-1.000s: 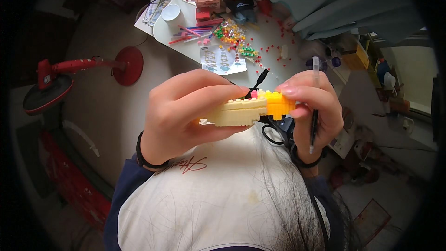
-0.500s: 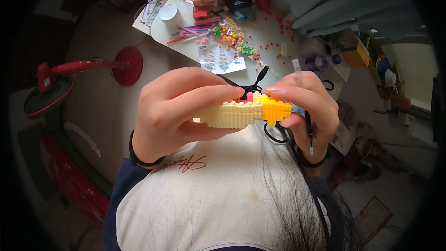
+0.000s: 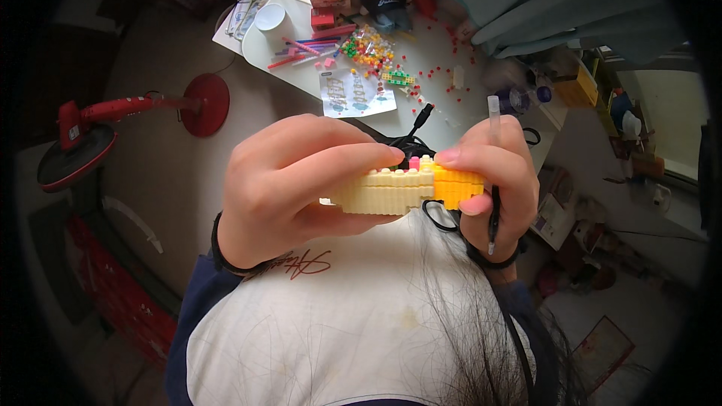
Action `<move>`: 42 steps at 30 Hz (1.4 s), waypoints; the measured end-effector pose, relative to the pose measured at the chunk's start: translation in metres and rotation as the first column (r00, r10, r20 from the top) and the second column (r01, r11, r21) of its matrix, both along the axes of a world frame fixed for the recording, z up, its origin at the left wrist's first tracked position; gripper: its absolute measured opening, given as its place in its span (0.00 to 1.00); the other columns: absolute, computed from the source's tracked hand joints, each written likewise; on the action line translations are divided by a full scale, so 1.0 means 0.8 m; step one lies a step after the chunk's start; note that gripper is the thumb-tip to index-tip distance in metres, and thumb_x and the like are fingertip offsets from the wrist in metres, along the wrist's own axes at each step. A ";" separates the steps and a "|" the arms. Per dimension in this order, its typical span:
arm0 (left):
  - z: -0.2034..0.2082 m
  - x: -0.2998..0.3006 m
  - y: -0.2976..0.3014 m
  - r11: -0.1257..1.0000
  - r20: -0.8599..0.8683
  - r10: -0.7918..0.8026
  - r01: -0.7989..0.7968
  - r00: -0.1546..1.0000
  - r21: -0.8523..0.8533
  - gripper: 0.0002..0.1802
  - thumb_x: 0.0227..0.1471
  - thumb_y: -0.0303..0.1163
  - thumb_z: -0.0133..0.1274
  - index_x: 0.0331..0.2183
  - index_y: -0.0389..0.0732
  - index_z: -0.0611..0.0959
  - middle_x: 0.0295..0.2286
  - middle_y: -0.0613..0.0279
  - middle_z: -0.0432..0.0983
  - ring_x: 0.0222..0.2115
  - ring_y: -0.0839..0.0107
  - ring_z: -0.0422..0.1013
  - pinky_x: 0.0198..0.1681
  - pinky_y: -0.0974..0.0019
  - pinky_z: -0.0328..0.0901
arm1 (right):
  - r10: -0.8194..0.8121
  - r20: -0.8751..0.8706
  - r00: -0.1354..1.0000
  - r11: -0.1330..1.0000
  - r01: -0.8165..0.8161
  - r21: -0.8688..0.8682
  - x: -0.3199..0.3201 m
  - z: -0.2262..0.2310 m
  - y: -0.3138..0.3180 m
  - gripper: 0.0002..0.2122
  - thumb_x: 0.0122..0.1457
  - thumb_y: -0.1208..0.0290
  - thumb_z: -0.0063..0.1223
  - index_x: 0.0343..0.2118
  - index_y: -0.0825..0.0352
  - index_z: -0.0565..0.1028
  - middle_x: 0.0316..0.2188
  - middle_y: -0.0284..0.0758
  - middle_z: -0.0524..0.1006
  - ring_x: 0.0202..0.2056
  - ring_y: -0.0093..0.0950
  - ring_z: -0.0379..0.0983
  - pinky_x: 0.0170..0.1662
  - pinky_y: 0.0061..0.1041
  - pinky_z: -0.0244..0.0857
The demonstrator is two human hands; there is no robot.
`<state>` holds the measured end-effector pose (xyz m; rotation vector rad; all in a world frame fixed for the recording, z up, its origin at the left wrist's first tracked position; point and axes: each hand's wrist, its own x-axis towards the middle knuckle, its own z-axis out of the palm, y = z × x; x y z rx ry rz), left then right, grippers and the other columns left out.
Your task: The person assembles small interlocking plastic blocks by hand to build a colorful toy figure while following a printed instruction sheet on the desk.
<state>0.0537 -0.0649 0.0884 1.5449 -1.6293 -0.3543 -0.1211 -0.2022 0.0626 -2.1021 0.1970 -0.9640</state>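
A building-brick model point(image 3: 385, 194), cream on its left part and yellow on its right, is held up in front of my chest by both hands. A few pink studs show on its top. My left hand point(image 3: 289, 180) is closed round the cream end, thumb below and fingers above. My right hand point(image 3: 500, 173) pinches the yellow end between thumb and fingers. A thin pen-like stick point(image 3: 494, 214), black with a clear end, stands nearly upright among the right fingers. The left hand hides the model's far left end.
Beyond my hands is a white table point(image 3: 301, 83) with a printed sheet point(image 3: 357, 94), loose small bricks point(image 3: 370, 46), coloured sticks point(image 3: 308, 51), a white cup point(image 3: 270, 18) and a doll point(image 3: 385, 0). A black cable point(image 3: 412, 139) lies behind the model. A red fan point(image 3: 83, 143) stands left.
The model has shifted slightly right and down with both hands still on it. The pen-like stick in my right hand has turned more upright.
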 end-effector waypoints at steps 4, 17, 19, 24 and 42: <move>-0.001 -0.001 0.000 1.000 -0.008 -0.013 0.013 1.000 -0.012 0.25 0.28 0.28 0.69 0.36 0.39 0.83 0.31 0.59 0.78 0.31 0.67 0.75 0.33 0.70 0.69 | -0.004 0.028 1.000 1.000 0.003 0.023 0.001 -0.001 0.002 0.17 0.57 0.53 0.50 0.36 0.64 0.76 0.23 0.31 0.71 0.25 0.29 0.64 0.30 0.26 0.60; -0.006 -0.008 0.001 0.993 -0.188 -0.100 0.087 0.977 -0.078 0.25 0.33 0.25 0.68 0.39 0.36 0.81 0.37 0.48 0.79 0.37 0.59 0.77 0.39 0.66 0.71 | 0.026 0.059 0.998 1.000 -0.027 0.017 -0.004 -0.005 0.001 0.18 0.57 0.52 0.50 0.35 0.64 0.77 0.24 0.31 0.72 0.27 0.28 0.66 0.32 0.26 0.61; -0.005 -0.007 0.002 0.993 -0.166 -0.097 0.084 0.981 -0.086 0.25 0.33 0.24 0.67 0.39 0.35 0.81 0.37 0.48 0.79 0.37 0.58 0.77 0.39 0.65 0.71 | 0.037 0.036 0.999 0.999 -0.038 0.012 -0.002 -0.004 -0.006 0.19 0.56 0.51 0.51 0.37 0.65 0.77 0.26 0.32 0.74 0.29 0.29 0.68 0.34 0.26 0.62; -0.002 -0.003 -0.001 0.994 -0.052 -0.053 0.047 0.997 -0.103 0.23 0.34 0.24 0.67 0.37 0.35 0.81 0.36 0.49 0.80 0.36 0.58 0.77 0.38 0.65 0.71 | 0.069 0.009 0.998 0.997 -0.069 -0.030 0.001 0.011 -0.008 0.16 0.50 0.59 0.59 0.37 0.65 0.78 0.34 0.36 0.78 0.37 0.35 0.73 0.43 0.30 0.65; -0.005 -0.009 0.003 0.995 0.050 0.066 -0.062 0.997 -0.083 0.21 0.31 0.25 0.68 0.34 0.36 0.82 0.34 0.52 0.80 0.32 0.60 0.78 0.33 0.66 0.71 | 0.032 -0.207 0.978 0.999 -0.032 0.003 0.006 0.030 0.012 0.10 0.49 0.86 0.51 0.36 0.70 0.75 0.37 0.43 0.79 0.43 0.41 0.73 0.52 0.37 0.63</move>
